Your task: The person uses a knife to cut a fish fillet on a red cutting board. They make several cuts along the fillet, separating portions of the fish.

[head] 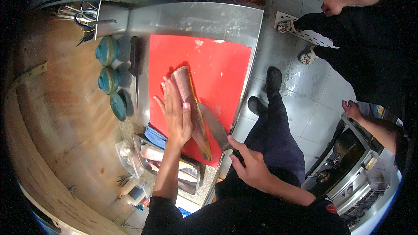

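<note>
A long piece of fish (186, 85) with brownish skin and a yellowish edge lies across the red cutting board (218, 71). My left hand (173, 114) rests flat along it, palm down with the fingers spread and the thumb on the fish. In my right hand (251, 166) is the dark handle of a kitchen knife (214, 124). Its wide blade is beside the fish's yellowish edge, the front end at about mid-length; I cannot tell whether it has entered the flesh. Small scraps (199, 43) stick to the board's far part.
A second knife (134, 58) lies left of the board, near lidded teal jars (106, 52). A metal tray (196, 182) with fish pieces and a folded blue cloth (156, 136) are by my left forearm. At right, another person (365, 39) stands close to a stove (352, 182).
</note>
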`<state>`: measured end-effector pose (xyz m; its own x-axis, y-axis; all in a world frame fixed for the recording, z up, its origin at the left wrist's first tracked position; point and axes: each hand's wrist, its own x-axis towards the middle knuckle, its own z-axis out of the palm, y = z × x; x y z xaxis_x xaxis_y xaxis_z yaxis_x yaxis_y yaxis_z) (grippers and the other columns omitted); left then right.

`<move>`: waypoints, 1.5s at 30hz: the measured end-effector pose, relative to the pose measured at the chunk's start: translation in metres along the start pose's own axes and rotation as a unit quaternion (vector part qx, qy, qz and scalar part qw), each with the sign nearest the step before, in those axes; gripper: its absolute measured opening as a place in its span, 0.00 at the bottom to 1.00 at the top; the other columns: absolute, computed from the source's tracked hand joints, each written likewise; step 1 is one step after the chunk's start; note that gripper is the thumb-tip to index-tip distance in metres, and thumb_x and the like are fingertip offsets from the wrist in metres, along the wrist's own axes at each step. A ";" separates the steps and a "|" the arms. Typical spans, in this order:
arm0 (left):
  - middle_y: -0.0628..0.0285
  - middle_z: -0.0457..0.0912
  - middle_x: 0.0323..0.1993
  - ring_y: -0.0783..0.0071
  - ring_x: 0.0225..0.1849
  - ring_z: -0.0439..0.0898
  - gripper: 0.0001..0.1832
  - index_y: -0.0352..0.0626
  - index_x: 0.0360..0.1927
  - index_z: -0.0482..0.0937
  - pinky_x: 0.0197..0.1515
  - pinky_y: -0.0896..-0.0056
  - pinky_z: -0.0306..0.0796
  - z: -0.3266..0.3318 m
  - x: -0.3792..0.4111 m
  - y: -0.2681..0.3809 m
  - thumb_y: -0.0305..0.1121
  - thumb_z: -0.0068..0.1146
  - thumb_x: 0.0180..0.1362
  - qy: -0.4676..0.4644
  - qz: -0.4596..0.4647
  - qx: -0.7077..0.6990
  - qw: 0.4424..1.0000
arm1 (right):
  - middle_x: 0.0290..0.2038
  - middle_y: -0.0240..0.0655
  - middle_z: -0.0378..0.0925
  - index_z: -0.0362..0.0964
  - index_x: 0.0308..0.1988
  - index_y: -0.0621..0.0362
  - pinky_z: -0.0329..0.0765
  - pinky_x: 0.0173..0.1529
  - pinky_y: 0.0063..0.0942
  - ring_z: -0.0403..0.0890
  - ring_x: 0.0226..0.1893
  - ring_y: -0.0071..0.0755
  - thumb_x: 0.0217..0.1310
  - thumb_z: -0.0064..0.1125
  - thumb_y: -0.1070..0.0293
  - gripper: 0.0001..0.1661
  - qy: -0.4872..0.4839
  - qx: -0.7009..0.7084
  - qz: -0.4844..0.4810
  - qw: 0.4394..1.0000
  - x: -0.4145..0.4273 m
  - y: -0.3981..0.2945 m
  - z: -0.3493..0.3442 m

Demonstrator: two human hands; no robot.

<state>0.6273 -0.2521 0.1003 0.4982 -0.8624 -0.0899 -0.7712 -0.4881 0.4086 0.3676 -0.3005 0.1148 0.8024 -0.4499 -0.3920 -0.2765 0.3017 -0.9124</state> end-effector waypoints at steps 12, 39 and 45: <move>0.36 0.43 0.78 0.41 0.80 0.41 0.50 0.30 0.77 0.46 0.77 0.38 0.23 -0.005 0.013 -0.020 0.66 0.29 0.68 -0.065 0.127 0.044 0.989 | 0.37 0.56 0.80 0.59 0.69 0.62 0.80 0.39 0.37 0.86 0.36 0.49 0.66 0.59 0.78 0.34 0.055 -0.008 -0.059 0.997 0.014 0.009 0.022; 0.35 0.41 0.78 0.39 0.80 0.38 0.55 0.28 0.77 0.41 0.76 0.36 0.20 0.005 0.013 -0.025 0.73 0.18 0.65 -0.053 0.088 0.013 0.995 | 0.52 0.60 0.77 0.57 0.70 0.61 0.82 0.52 0.44 0.83 0.49 0.59 0.64 0.58 0.80 0.37 0.090 -0.029 -0.062 0.994 0.038 0.004 0.033; 0.35 0.41 0.78 0.39 0.80 0.39 0.55 0.30 0.77 0.41 0.75 0.36 0.20 0.005 0.012 -0.025 0.73 0.18 0.65 -0.047 0.091 0.009 0.995 | 0.50 0.60 0.77 0.57 0.70 0.61 0.81 0.51 0.44 0.83 0.49 0.60 0.64 0.58 0.79 0.37 0.088 -0.014 -0.065 0.994 0.038 0.002 0.031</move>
<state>0.6512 -0.2511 0.0847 0.3113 -0.9449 -0.1008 -0.8522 -0.3246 0.4105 0.4144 -0.2910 0.1019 0.7283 -0.6246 -0.2819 -0.1921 0.2089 -0.9589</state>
